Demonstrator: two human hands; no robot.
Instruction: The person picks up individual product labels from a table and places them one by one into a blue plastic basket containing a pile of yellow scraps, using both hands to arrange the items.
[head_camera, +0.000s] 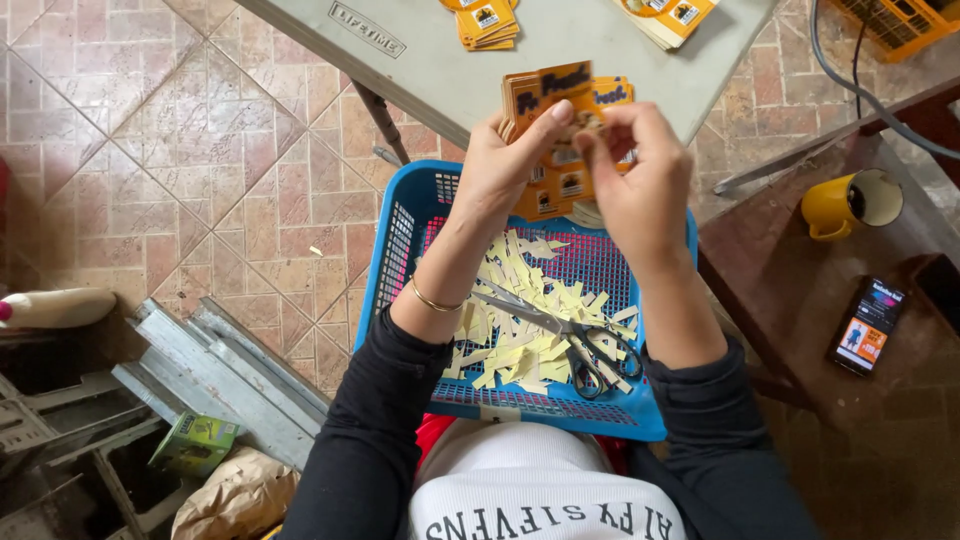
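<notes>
The left hand (500, 165) gripped a fanned stack of orange printed cardboard tags (560, 120), thumb pressed on its face. The right hand (635, 170) pinched one tag with thumb and forefinger. Both hovered above a blue plastic mesh basket (400, 250) holding pale yellow paper scraps (520, 300) and grey-handled scissors (575, 345).

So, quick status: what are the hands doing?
Left hand grips orange card stack; right hand fingers pinch its front card. Scissors lie idle in blue basket. Nothing in the way.
</notes>
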